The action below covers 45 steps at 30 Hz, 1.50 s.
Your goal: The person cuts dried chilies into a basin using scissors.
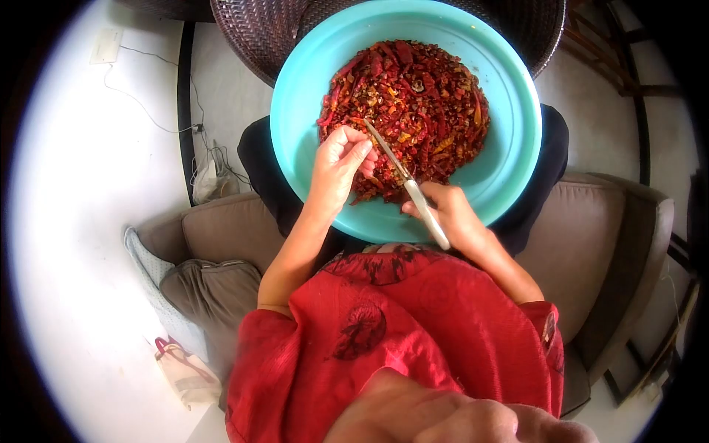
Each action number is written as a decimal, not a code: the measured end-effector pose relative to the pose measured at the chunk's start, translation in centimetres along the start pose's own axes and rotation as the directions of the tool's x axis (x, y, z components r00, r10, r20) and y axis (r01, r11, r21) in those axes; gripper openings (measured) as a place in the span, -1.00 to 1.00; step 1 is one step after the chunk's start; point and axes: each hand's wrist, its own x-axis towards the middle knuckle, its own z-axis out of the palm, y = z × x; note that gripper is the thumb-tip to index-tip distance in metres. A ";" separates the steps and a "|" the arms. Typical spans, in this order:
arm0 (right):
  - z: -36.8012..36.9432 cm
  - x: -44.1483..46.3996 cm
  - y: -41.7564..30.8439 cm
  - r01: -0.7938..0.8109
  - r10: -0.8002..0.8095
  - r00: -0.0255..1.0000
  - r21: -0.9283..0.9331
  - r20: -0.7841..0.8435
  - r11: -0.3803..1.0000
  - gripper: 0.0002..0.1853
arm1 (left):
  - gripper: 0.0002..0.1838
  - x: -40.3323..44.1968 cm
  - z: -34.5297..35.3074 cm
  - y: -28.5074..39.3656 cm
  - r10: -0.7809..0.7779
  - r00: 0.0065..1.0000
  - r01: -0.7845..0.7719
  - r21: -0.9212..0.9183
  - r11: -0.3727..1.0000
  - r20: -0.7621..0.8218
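Note:
A wide turquoise basin (pixel 517 140) holds a heap of dried red chili pieces (pixel 421 103), some cut small and some still long. My left hand (pixel 344 161) is over the heap's left side, its fingers pinched together near the blade tips; a bit of reddish chili seems to stick out at the fingertips. In my right hand (pixel 443 210) is a pair of scissors (pixel 416 193) with pale handles, its blades pointing up and left towards my left hand. The blades look nearly closed.
Behind the basin is a dark woven basket (pixel 255 33). A brown sofa (pixel 583 244) stands on both sides of my lap. Cables and a plastic bag (pixel 214 181) lie at the left, and a cloth bag (pixel 186 373) is at the lower left.

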 end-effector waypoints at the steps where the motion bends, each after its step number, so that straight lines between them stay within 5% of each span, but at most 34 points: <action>1: 0.0 -0.1 0.0 -0.012 0.011 1.000 0.037 0.015 0.999 -0.51 | -0.93 0.0 0.0 0.0 0.017 1.000 -0.017 -0.005 1.000 -0.003; 5: -0.1 -0.4 -0.2 0.043 -0.052 0.997 -0.131 -0.064 0.990 -0.43 | -0.93 -0.2 0.5 0.3 0.033 0.998 -0.033 -0.017 0.999 -0.053; 7: 0.2 -0.4 0.7 0.188 -0.262 0.950 -0.360 -0.170 0.914 -0.36 | -0.92 -0.2 0.3 0.3 0.037 0.999 -0.037 0.015 0.999 -0.016; 11: 0.4 -0.2 0.1 0.159 -0.230 0.958 -0.348 -0.172 0.924 -0.41 | -0.90 -0.4 0.8 0.3 0.011 1.000 -0.012 0.006 1.000 0.014; 13: 0.1 -0.2 -0.7 0.034 -0.063 0.994 -0.291 -0.091 0.956 -0.38 | -0.90 -0.2 1.0 0.0 0.051 0.998 -0.052 0.021 0.998 0.036; 23: -1.4 -1.2 -0.6 0.059 -0.079 0.989 -0.159 -0.125 0.986 -0.58 | -0.94 0.1 1.3 1.4 -0.021 0.997 0.014 0.097 0.995 0.069; 24: -2.1 -1.6 -0.8 0.061 -0.092 0.984 -0.193 -0.152 0.979 -0.59 | -0.93 0.1 1.8 1.9 -0.022 0.996 -0.003 0.271 0.963 0.088; 25: -2.9 -2.0 -0.9 0.028 -0.062 0.980 -0.175 -0.189 0.984 -0.56 | -0.87 0.2 2.3 2.0 -0.028 0.994 -0.022 0.436 0.900 0.106; 27: -4.8 -2.8 -1.8 -0.046 0.005 0.975 -0.179 -0.224 0.983 -0.56 | -0.75 1.0 3.0 0.9 0.230 0.890 -0.446 0.646 0.619 0.394; 31: -6.7 -3.5 -2.3 -0.058 -0.015 0.937 -0.198 -0.348 0.978 -0.57 | -0.65 2.5 5.4 0.2 0.189 0.600 -0.798 0.599 0.067 0.777; 32: -6.8 -3.5 -2.3 -0.057 -0.018 0.937 -0.201 -0.349 0.978 -0.57 | -0.65 3.2 6.1 -0.4 0.193 0.599 -0.798 0.599 0.065 0.777; 34: -6.9 -3.7 -2.1 -0.016 -0.065 0.933 -0.220 -0.355 0.975 -0.58 | -0.65 4.2 7.4 -1.6 0.111 0.431 -0.782 0.432 -0.449 0.896; 35: -6.5 -3.7 -1.9 -0.017 -0.053 0.930 -0.184 -0.364 0.983 -0.58 | -0.71 4.6 7.7 -2.4 0.125 0.423 -0.715 0.415 -0.562 0.897; 38: -6.5 -4.3 -1.4 0.024 -0.097 0.938 -0.217 -0.333 0.976 -0.60 | -0.79 4.5 7.5 -2.3 -0.073 0.517 -0.800 0.451 -0.396 0.853; 42: -6.6 -4.8 -0.7 0.002 -0.072 0.937 -0.200 -0.342 0.980 -0.62 | -0.85 4.1 3.3 1.1 0.093 0.475 -0.825 0.480 -0.299 0.875; 45: -6.7 -4.9 -0.4 0.058 -0.083 0.924 -0.076 -0.372 0.995 -0.65 | -0.74 2.8 1.5 3.8 0.249 0.662 -0.705 0.700 -0.113 0.707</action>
